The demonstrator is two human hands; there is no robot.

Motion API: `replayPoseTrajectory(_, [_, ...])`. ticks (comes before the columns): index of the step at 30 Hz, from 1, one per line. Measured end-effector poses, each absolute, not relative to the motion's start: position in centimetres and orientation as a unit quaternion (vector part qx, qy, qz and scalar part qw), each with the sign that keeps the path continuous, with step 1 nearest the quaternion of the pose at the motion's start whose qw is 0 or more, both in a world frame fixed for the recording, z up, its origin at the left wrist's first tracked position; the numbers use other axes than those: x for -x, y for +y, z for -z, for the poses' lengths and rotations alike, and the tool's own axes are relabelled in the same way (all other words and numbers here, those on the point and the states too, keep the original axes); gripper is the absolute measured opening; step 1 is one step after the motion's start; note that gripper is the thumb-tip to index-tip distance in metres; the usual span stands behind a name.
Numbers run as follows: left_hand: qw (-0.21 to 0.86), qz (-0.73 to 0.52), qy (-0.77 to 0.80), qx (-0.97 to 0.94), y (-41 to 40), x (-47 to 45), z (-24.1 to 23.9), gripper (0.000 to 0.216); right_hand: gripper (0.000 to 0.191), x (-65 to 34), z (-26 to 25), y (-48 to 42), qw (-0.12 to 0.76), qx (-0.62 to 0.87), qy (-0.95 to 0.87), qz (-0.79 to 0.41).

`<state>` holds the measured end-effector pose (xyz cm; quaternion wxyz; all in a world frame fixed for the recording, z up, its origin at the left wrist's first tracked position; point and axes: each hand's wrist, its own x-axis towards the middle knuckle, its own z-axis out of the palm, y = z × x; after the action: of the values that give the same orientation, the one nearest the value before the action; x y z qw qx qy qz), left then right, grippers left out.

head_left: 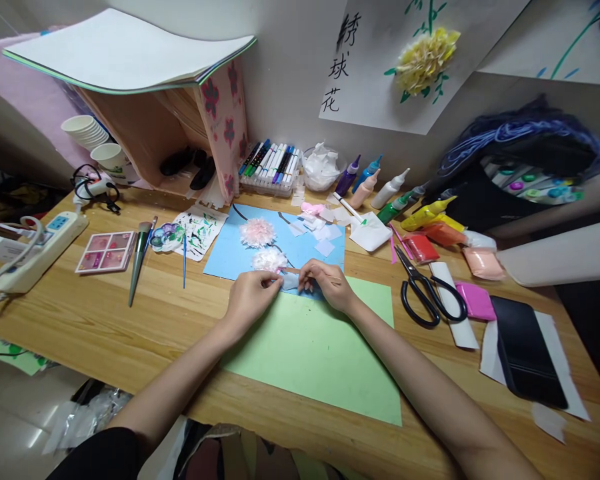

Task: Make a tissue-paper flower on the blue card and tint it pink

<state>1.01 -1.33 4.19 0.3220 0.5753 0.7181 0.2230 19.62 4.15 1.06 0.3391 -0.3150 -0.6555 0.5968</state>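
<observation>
Both my hands are close together over the front edge of a blue sheet (220, 255). My left hand (253, 291) pinches a small piece of thin white paper (290, 281) between thumb and forefinger. Fingers curled, my right hand (326, 280) grips a thin stick (293, 270) that points left toward that paper; its exact kind is unclear. Just beyond my fingers, a white fluffy paper flower (269, 259) is on the blue sheet, with a pink one (258, 232) behind it. Cut white paper squares (325, 247) lie at the sheet's right.
A green sheet (315, 353) lies under my wrists. Black-handled scissors (433, 293) and a phone (529, 350) are at right. Paint bottles (367, 187) and a marker box (270, 167) stand along the wall. Brushes (139, 260), a palette (105, 252) and a power strip (40, 253) are left.
</observation>
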Motion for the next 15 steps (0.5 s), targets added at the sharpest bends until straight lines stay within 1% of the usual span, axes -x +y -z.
replayPoseTrajectory(6, [0.283,-0.246,0.747,-0.550,-1.0,-1.1,-4.3,0.024,0.042,-19.8,-0.8,4.0,0.347,0.309,-0.656,-0.594])
replayPoseTrajectory(11, [0.262,-0.239,0.763,-0.541,-0.7,-1.4,-4.5,0.020,0.051,-20.5,-0.6,3.2,0.462,0.327,-0.678,-0.469])
replayPoseTrajectory(13, [0.259,-0.234,0.767,-0.538,-0.6,-1.4,-4.4,0.019,0.052,-20.6,-0.7,2.9,0.476,0.304,-0.707,-0.426])
replayPoseTrajectory(15, [0.256,-0.230,0.770,-0.538,-0.5,-1.4,-4.4,0.019,0.050,-20.5,-0.8,2.9,0.457,0.271,-0.750,-0.394])
